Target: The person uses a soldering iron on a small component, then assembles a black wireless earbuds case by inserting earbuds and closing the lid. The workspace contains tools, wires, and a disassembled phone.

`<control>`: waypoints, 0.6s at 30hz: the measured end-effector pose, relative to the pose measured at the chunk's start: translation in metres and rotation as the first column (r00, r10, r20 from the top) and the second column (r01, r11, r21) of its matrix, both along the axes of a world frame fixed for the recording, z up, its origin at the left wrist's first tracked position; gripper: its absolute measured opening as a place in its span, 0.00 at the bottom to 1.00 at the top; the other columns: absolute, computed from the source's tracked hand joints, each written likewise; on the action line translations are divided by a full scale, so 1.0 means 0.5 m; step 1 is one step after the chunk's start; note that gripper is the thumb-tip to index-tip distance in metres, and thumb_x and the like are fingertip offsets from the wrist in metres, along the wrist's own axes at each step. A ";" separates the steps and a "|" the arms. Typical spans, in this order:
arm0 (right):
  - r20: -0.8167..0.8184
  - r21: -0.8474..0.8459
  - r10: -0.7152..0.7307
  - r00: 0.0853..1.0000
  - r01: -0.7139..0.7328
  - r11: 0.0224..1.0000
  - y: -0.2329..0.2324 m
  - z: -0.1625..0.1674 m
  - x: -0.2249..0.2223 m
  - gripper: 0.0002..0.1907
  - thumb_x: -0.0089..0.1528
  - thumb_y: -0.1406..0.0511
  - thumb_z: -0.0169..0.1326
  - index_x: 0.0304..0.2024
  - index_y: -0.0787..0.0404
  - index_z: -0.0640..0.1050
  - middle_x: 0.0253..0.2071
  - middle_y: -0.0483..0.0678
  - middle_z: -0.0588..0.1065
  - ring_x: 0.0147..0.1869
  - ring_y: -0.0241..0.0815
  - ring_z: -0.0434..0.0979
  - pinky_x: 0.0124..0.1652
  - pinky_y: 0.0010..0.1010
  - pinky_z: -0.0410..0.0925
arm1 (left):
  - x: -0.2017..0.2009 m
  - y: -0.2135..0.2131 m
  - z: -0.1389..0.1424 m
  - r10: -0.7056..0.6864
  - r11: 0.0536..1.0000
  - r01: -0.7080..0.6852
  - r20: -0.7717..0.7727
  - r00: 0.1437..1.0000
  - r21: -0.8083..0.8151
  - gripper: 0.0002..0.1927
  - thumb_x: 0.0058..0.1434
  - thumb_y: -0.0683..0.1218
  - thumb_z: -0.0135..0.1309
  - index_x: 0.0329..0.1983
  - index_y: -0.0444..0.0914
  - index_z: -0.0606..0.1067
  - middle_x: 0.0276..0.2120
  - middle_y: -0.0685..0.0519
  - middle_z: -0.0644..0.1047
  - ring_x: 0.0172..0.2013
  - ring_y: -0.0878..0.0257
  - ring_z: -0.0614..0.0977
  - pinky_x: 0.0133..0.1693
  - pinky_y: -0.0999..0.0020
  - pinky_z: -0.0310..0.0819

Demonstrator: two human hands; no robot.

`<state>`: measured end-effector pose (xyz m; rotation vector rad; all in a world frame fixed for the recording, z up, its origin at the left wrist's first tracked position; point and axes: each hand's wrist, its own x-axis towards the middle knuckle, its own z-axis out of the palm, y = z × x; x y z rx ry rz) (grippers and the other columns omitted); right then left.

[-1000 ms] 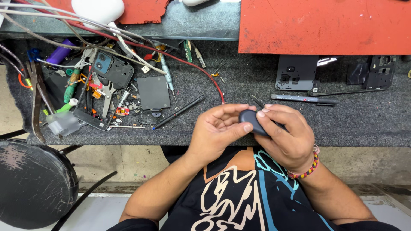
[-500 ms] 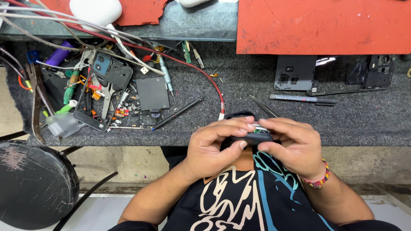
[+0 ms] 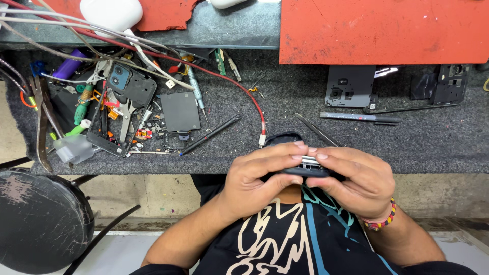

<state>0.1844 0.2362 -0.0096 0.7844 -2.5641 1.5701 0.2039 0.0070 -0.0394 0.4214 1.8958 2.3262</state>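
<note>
Both hands grip a small dark device (image 3: 305,168) at the near edge of the grey surface (image 3: 285,97). The left hand (image 3: 260,175) wraps its left end, fingers curled over the top; the right hand (image 3: 356,178) pinches the right end. Tweezers (image 3: 318,130) lie just beyond.

The dark device (image 3: 305,170) shows only as a narrow edge with a metal strip; the fingers of the left hand (image 3: 257,175) and right hand (image 3: 356,181) cover the rest, so its kind cannot be told. The stool (image 3: 41,219) is cut off by the left and bottom edges. The red mat (image 3: 382,30) and white case (image 3: 109,12) run past the top edge. Small parts around the opened phone (image 3: 122,109) are too tiny to identify.
</note>
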 end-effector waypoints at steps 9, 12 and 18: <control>-0.049 -0.100 0.090 0.995 -0.095 0.990 0.009 -0.007 -0.003 0.19 0.56 0.66 0.69 0.47 0.66 0.78 0.43 0.59 0.80 0.49 0.52 0.86 0.50 0.37 0.79 | 0.002 -0.004 -0.011 -0.010 1.000 0.011 -0.085 0.996 0.014 0.15 0.60 0.37 0.67 0.49 0.34 0.79 0.54 0.44 0.81 0.57 0.53 0.85 0.59 0.63 0.81; -0.007 0.021 0.031 1.000 -0.030 0.999 0.017 -0.015 0.001 0.22 0.56 0.66 0.69 0.48 0.70 0.78 0.44 0.57 0.80 0.46 0.47 0.85 0.46 0.30 0.77 | 0.006 0.007 -0.021 -0.045 0.988 0.024 0.134 0.990 0.153 0.15 0.63 0.35 0.64 0.53 0.33 0.78 0.58 0.43 0.78 0.58 0.55 0.83 0.61 0.62 0.80; 0.680 -0.384 0.073 0.730 0.269 0.883 0.006 -0.058 0.014 0.21 0.65 0.74 0.59 0.60 0.74 0.74 0.54 0.59 0.78 0.58 0.43 0.80 0.57 0.32 0.75 | 0.003 0.027 -0.047 -0.121 0.857 -0.131 0.441 0.889 0.499 0.14 0.69 0.32 0.56 0.58 0.28 0.74 0.61 0.39 0.74 0.62 0.56 0.78 0.66 0.62 0.74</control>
